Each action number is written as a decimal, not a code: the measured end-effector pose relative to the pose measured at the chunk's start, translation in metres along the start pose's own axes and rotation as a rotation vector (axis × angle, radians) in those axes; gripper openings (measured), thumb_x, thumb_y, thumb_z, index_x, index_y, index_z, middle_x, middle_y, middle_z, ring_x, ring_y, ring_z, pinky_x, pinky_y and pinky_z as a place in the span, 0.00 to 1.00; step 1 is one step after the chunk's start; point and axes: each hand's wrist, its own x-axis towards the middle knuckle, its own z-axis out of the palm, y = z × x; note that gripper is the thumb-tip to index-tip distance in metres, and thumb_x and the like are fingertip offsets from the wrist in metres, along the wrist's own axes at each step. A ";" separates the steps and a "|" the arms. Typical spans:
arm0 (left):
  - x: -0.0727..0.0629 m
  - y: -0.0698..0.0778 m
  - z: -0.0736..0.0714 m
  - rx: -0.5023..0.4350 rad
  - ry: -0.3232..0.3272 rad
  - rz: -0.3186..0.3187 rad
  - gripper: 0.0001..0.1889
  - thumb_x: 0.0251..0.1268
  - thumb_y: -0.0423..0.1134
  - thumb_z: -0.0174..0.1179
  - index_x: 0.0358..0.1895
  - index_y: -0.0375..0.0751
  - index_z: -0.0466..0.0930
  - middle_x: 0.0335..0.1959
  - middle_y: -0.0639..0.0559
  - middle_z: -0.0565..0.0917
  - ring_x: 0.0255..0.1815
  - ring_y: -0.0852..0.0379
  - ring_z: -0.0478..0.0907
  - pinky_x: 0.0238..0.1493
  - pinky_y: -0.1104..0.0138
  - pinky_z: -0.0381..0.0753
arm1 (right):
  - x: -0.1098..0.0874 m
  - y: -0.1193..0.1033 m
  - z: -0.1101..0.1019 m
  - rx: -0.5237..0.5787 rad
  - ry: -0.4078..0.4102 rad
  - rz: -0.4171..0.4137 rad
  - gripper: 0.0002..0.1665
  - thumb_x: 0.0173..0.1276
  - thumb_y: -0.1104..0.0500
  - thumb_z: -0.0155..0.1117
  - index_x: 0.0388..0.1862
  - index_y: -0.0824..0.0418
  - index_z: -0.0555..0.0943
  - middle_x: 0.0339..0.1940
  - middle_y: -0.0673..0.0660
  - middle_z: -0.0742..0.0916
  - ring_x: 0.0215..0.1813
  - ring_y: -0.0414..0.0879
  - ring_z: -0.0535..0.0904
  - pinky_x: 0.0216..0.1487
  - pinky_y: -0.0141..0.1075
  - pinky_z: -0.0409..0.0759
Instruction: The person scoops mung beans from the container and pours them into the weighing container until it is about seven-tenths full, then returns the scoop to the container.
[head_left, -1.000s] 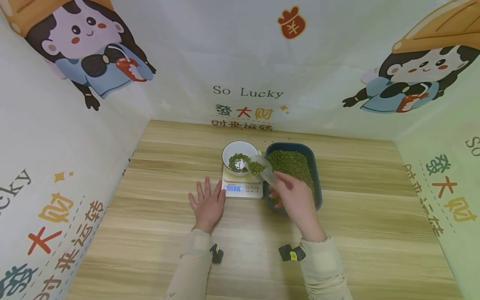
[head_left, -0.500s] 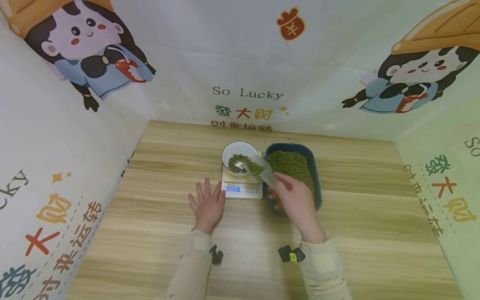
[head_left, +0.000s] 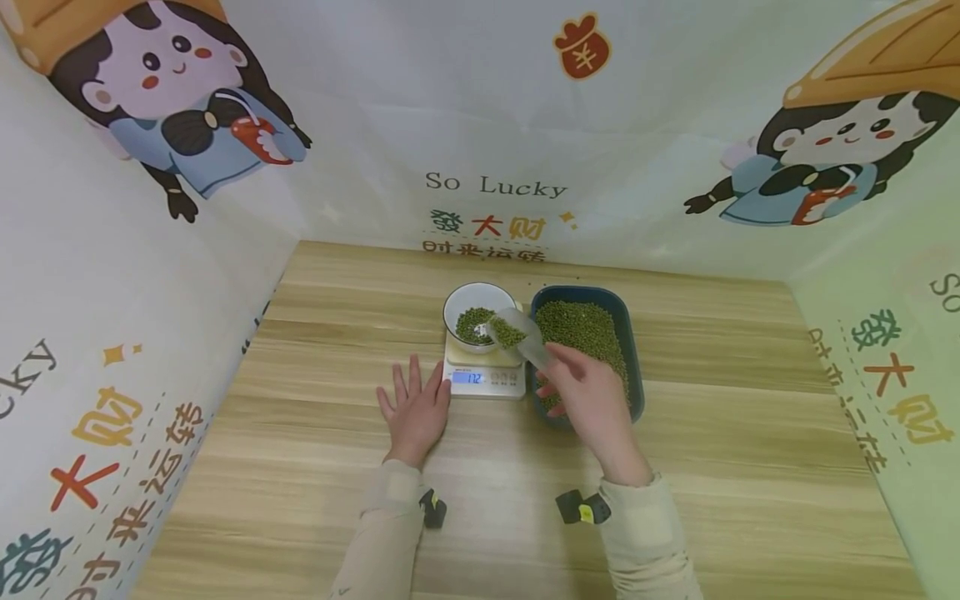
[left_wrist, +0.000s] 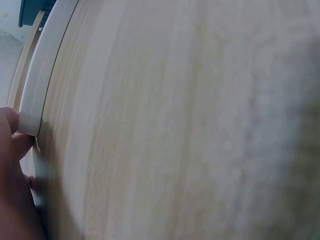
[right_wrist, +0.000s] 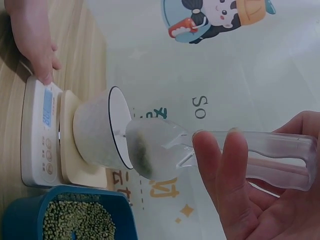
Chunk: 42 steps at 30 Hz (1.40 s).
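Green beans [head_left: 469,322] cover more of the white bowl [head_left: 480,294] than a second ago, the head view shows, so it's filling; the left hand [head_left: 417,415] lies spread. Left wrist: it touches the scale [left_wrist: 44,70]. Right wrist: the right hand [right_wrist: 240,200] grips the scoop [right_wrist: 155,150] by the bowl's rim.

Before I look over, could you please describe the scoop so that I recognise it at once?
On the wood-grain table, find the white scale bearing a white bowl, left of the blue tub. The right hand holds the scoop, its front end by the bowl's rim. Its translucent body sets it apart from the opaque bowl and tub.
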 end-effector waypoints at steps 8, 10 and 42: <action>0.000 -0.001 0.000 -0.004 -0.001 -0.002 0.25 0.68 0.58 0.27 0.67 0.63 0.54 0.71 0.52 0.36 0.69 0.47 0.24 0.59 0.45 0.19 | 0.001 0.001 0.000 -0.003 0.002 0.014 0.21 0.67 0.51 0.47 0.58 0.52 0.72 0.35 0.55 0.84 0.26 0.47 0.81 0.24 0.37 0.79; 0.000 -0.001 0.000 -0.002 -0.004 -0.002 0.25 0.68 0.58 0.27 0.67 0.63 0.54 0.71 0.52 0.36 0.69 0.46 0.24 0.59 0.45 0.19 | 0.001 0.001 0.000 -0.011 -0.001 0.017 0.21 0.67 0.51 0.47 0.58 0.52 0.72 0.34 0.55 0.84 0.26 0.48 0.81 0.23 0.37 0.79; 0.001 0.001 -0.003 -0.003 -0.003 0.004 0.25 0.69 0.57 0.28 0.67 0.61 0.55 0.72 0.51 0.37 0.69 0.45 0.24 0.59 0.44 0.19 | 0.003 0.000 -0.003 -0.008 -0.015 0.030 0.23 0.67 0.50 0.48 0.59 0.54 0.72 0.36 0.56 0.84 0.27 0.49 0.81 0.25 0.37 0.80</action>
